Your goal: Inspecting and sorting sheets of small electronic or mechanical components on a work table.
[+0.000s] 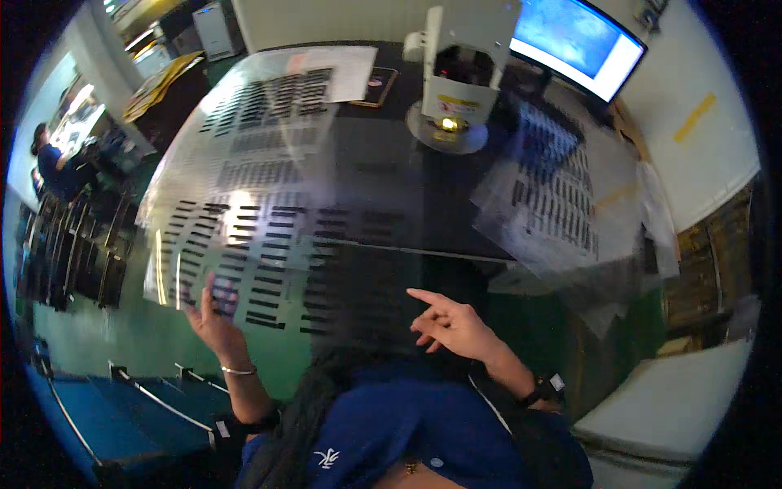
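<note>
A large clear film sheet [269, 269] printed with rows of black bars hangs over the table's front edge in front of me. My left hand [216, 330] grips its near left part, and some of the fingers show through the film. By the sheet's right side is my right hand [452, 326], its index finger stretched out and the other fingers partly bent. It seems to hold nothing; whether a fingertip touches the film I cannot tell. More printed film sheets [277, 106] lie behind on the black table [375, 147].
A white inspection device [456, 90] with a lit round base stands at the back, beside a monitor [582, 45]. Another stack of printed films [562, 196] lies at the right. A dark flat item [379, 87] rests near the back. A person [61, 159] sits far left.
</note>
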Motion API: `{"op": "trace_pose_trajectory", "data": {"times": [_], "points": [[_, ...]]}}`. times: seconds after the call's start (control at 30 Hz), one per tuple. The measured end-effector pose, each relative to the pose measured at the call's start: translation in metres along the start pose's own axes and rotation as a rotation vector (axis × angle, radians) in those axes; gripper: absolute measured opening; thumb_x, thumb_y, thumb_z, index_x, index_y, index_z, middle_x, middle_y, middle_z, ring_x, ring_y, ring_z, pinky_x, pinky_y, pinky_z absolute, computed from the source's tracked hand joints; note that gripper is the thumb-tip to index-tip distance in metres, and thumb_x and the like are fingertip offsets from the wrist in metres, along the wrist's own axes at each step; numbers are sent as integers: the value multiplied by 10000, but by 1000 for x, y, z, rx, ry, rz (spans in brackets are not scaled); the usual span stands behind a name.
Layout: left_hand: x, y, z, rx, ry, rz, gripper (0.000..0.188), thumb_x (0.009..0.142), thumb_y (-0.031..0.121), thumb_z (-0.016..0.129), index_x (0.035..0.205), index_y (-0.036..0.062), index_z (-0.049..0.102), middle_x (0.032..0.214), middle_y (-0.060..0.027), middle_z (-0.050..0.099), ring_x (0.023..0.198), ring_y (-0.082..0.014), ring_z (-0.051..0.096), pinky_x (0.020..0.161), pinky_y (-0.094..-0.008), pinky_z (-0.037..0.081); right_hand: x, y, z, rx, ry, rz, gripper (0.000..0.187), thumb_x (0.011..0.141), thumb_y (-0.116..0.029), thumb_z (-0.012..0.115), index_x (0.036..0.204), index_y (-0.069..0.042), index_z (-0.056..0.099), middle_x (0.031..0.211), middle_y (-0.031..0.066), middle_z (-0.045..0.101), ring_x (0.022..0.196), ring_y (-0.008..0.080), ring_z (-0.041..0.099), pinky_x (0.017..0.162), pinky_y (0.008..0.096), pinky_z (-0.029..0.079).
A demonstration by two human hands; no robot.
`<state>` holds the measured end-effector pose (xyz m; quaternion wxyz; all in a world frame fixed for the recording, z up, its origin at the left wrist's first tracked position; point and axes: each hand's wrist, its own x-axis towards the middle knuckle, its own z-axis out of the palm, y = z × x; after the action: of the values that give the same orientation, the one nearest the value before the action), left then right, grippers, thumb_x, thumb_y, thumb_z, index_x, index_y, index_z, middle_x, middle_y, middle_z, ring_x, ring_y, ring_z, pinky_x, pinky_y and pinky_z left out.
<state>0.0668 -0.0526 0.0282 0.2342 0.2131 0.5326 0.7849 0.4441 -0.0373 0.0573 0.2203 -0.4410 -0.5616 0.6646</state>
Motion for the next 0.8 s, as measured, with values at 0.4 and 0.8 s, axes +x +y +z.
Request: {"op": "trace_pose_trajectory", "data": {"times": [0.4, 0.8], "points": [[-31, 7, 28, 177, -110, -7, 534, 908, 130, 477, 1376, 96, 223, 1130, -163, 594, 831, -229, 634, 615, -258, 490, -1, 19, -10, 59, 260, -132, 306, 884, -112, 564, 1186, -61, 547, 772, 72, 631, 633, 98, 617, 555, 247, 541], [-42, 7, 58, 244, -175, 56, 542, 921, 183, 464, 1378, 98, 186, 1155, -176, 578, 862, -259, 643, 631, -265, 503, -7, 13, -27, 78, 349, -134, 246, 888, -100, 556, 1126, -39, 572, 751, 74, 634, 617, 98, 609, 557, 238, 525]]}}
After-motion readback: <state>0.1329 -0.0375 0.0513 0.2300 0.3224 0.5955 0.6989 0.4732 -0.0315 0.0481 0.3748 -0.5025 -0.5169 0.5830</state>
